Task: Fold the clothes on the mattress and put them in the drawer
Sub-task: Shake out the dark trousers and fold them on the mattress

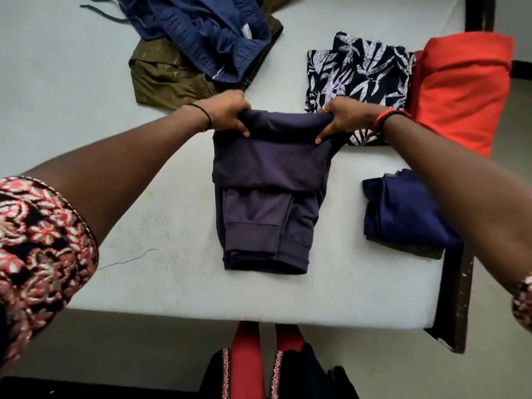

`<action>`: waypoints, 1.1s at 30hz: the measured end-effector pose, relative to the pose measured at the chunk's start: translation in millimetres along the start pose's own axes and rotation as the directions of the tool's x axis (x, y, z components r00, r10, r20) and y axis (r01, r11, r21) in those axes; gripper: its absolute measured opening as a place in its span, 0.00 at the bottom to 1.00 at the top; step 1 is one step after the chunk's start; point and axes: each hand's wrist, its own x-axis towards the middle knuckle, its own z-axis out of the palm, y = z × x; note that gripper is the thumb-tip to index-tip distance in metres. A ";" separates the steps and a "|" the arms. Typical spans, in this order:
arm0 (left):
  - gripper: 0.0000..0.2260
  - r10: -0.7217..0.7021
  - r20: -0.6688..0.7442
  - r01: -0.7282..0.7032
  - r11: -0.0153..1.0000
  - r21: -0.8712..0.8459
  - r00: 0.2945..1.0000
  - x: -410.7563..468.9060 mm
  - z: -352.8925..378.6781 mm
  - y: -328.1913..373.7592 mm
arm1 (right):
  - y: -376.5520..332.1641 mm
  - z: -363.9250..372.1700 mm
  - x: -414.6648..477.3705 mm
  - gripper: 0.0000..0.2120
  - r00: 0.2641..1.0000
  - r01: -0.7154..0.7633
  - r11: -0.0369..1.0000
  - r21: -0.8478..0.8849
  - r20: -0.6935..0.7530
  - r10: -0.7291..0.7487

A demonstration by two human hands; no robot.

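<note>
The cuffed trousers (267,197) lay centred on the mattress (144,214), my left hand (227,113) and right hand (342,119) gripping their far fold. An unfolded pile (201,38) lay behind, to the left. A leaf-print garment (357,70), rolled cloth (460,90) and small folded garment (403,211) lay to the right.

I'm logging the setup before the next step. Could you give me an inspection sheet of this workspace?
Surface: white mattress.
Job's things: purple trousers half folded at centre. A blue garment lies on an olive garment, both unfolded, at the back. The leaf-print cloth, orange cloth and navy cloth are folded at right.
Clutter: loose thread.
Grips: left hand and right hand each hold the trousers' top fold.
Cables: nothing seen.
Surroundings: dark bed frame at right; drawer not in view.
</note>
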 end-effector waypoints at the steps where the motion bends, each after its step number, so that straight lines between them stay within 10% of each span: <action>1: 0.20 0.012 -0.058 -0.011 1.000 0.018 0.998 -0.4 -5.8 0.3 | 0.3 -6.9 -0.9 0.17 0.999 0.014 1.000 0.019 -0.030 -0.014; 9: 0.15 0.192 -0.504 -0.004 0.937 0.350 0.842 -50.4 -8.1 16.2 | -23.9 -26.9 -42.1 0.15 0.951 0.045 0.977 -0.210 -0.290 -0.107; 19: 0.19 0.325 -0.536 -0.174 0.934 0.312 0.779 -139.2 109.3 38.4 | -36.3 152.5 -141.6 0.11 0.772 0.072 0.848 -0.524 -0.509 -0.380; 28: 0.14 0.355 -0.289 -0.277 0.920 0.279 0.889 -176.6 177.7 57.2 | -43.0 218.1 -161.9 0.23 0.978 0.020 0.917 -0.397 -0.182 -0.100; 33: 0.07 0.104 -0.646 -0.158 0.987 -0.026 0.756 -146.8 141.0 92.0 | -69.5 170.8 -138.6 0.23 0.903 0.012 0.999 -0.036 -0.429 -0.026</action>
